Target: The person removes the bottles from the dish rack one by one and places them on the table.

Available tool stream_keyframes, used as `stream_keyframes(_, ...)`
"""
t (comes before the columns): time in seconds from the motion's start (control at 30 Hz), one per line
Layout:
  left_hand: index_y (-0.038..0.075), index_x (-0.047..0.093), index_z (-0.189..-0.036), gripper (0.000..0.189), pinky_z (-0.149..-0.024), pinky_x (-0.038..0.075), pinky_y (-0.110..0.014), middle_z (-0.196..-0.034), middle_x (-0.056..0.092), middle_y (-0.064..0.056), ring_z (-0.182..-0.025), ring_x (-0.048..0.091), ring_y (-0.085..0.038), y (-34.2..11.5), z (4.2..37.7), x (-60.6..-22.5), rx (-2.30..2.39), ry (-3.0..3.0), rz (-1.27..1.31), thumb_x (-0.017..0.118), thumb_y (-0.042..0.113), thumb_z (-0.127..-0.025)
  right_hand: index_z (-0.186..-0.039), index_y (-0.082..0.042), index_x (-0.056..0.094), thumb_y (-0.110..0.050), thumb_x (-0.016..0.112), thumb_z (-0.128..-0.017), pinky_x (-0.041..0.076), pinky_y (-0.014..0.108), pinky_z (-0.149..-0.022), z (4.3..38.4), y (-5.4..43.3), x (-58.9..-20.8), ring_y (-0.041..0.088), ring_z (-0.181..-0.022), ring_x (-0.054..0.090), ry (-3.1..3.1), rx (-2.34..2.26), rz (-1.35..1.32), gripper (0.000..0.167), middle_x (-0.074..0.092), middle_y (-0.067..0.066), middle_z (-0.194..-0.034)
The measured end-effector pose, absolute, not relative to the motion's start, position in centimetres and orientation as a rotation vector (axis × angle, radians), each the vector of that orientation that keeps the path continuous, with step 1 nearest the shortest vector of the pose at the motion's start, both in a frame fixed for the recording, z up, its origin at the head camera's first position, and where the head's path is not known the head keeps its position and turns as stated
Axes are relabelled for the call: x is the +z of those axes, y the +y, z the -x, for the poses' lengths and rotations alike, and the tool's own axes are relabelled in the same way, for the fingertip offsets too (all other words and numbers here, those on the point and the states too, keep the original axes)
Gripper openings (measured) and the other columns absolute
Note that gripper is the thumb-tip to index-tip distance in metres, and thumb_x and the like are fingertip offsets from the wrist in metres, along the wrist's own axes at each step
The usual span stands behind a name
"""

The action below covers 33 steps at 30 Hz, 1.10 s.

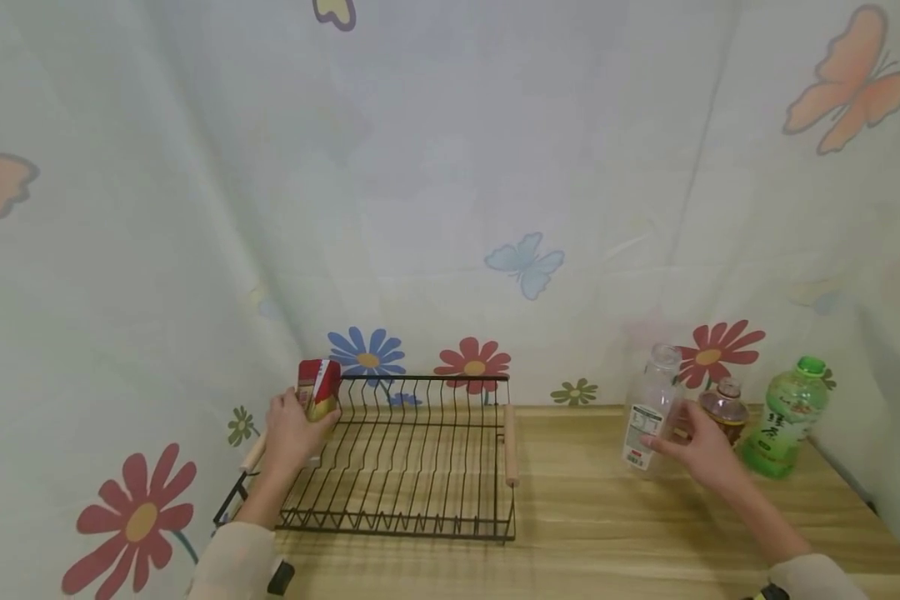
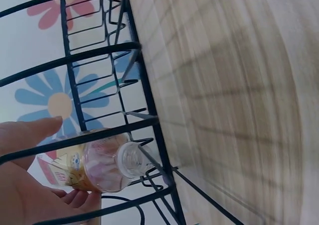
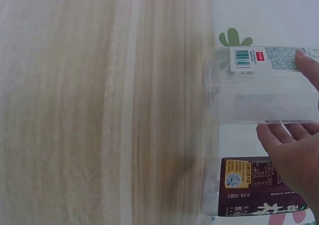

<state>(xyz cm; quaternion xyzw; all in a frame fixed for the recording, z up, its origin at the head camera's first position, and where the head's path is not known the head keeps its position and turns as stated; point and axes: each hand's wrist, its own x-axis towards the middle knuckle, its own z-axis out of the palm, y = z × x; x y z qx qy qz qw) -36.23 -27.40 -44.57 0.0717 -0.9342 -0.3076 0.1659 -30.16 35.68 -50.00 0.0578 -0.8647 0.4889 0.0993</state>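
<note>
At the left end of a black wire rack [image 1: 412,425], my left hand [image 1: 292,429] holds a clear bottle with a red and yellow label [image 1: 320,387]. In the left wrist view, the neck of this bottle [image 2: 133,159] points down into the rack wires; whether it touches them I cannot tell. My right hand [image 1: 697,446] grips a clear bottle with a white label [image 1: 645,425], thumb across the label and fingers behind. It stands roughly upright; cannot tell if its base touches the table. Close beside it is a bottle with a dark purple label [image 3: 254,185].
A green bottle [image 1: 783,421] stands at the right, near the table's right edge. The rack has light wooden handles [image 1: 512,446]. A wooden table [image 1: 570,517] lies beneath, with a flower and butterfly curtain [image 1: 435,208] behind.
</note>
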Motion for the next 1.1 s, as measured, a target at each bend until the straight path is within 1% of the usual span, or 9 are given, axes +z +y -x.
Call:
stream_keyframes(0.07,-0.015,0.022,-0.158,0.096,-0.107,0.042,-0.070,-0.151,0.030,-0.041,-0.136,0.036,-0.055,-27.3,36.3,-44.8,-0.854,-2.652,-0.204,0.077,0.033,-0.096,-0.160,0.002,0.027,-0.035,0.080,-0.097,0.042,0.065,-0.111,30.1,35.7,-50.0,0.056,-0.143,0.041,-2.567,1.438,-0.163,0.090,0.042,0.036,-0.155)
stream_keyframes(0.2,-0.013,0.026,-0.157,0.092,-0.099,0.048,-0.069,-0.148,0.032,-0.038,-0.131,0.040,-0.054,-27.0,36.1,-45.2,-0.814,-2.677,-0.227,0.078,0.033,-0.096,-0.160,0.003,0.028,-0.041,0.080,-0.096,0.042,0.065,-0.111,29.9,35.6,-49.8,0.057,-0.144,0.040,-2.586,1.430,-0.152,0.093,0.041,0.036,-0.156)
stream_keyframes(0.33,-0.011,0.027,-0.157,0.090,-0.093,0.051,-0.068,-0.149,0.032,-0.036,-0.131,0.042,-0.052,-26.8,36.0,-45.5,-0.789,-2.714,-0.246,0.078,0.033,-0.097,-0.158,0.003,0.030,-0.043,0.080,-0.096,0.042,0.063,-0.110,30.0,35.4,-49.8,0.056,-0.144,0.040,-2.594,1.406,-0.161,0.092,0.042,0.036,-0.155)
stream_keyframes(0.53,-0.008,0.026,-0.160,0.089,-0.090,0.050,-0.068,-0.150,0.033,-0.036,-0.130,0.043,-0.053,-27.0,36.2,-45.7,-0.792,-2.709,-0.221,0.076,0.032,-0.098,-0.158,0.004,0.030,-0.039,0.080,-0.097,0.043,0.063,-0.109,29.9,35.3,-49.7,0.056,-0.142,0.042,-2.588,1.389,-0.168,0.090,0.044,0.036,-0.153)
stream_keyframes(0.7,-0.007,0.026,-0.161,0.089,-0.091,0.050,-0.068,-0.149,0.035,-0.036,-0.129,0.046,-0.053,-27.2,36.2,-46.0,-0.812,-2.698,-0.210,0.076,0.031,-0.098,-0.159,0.004,0.028,-0.037,0.079,-0.097,0.042,0.063,-0.110,29.9,35.3,-49.8,0.057,-0.143,0.042,-2.598,1.397,-0.169,0.090,0.043,0.037,-0.154)
stream_keyframes(0.97,-0.004,0.025,-0.162,0.090,-0.088,0.051,-0.066,-0.147,0.037,-0.035,-0.124,0.051,-0.051,-27.3,36.3,-46.2,-0.832,-2.687,-0.226,0.076,0.033,-0.097,-0.159,0.005,0.027,-0.041,0.081,-0.095,0.038,0.068,-0.112,30.0,35.4,-49.9,0.060,-0.144,0.037,-2.619,1.388,-0.152,0.095,0.038,0.039,-0.156)
stream_keyframes(1.1,-0.006,0.025,-0.161,0.090,-0.089,0.051,-0.066,-0.148,0.037,-0.035,-0.124,0.051,-0.052,-27.1,36.3,-46.0,-0.828,-2.693,-0.231,0.076,0.033,-0.098,-0.159,0.005,0.027,-0.044,0.081,-0.095,0.037,0.069,-0.113,30.1,35.6,-49.7,0.060,-0.145,0.037,-2.633,1.390,-0.141,0.097,0.037,0.040,-0.157)
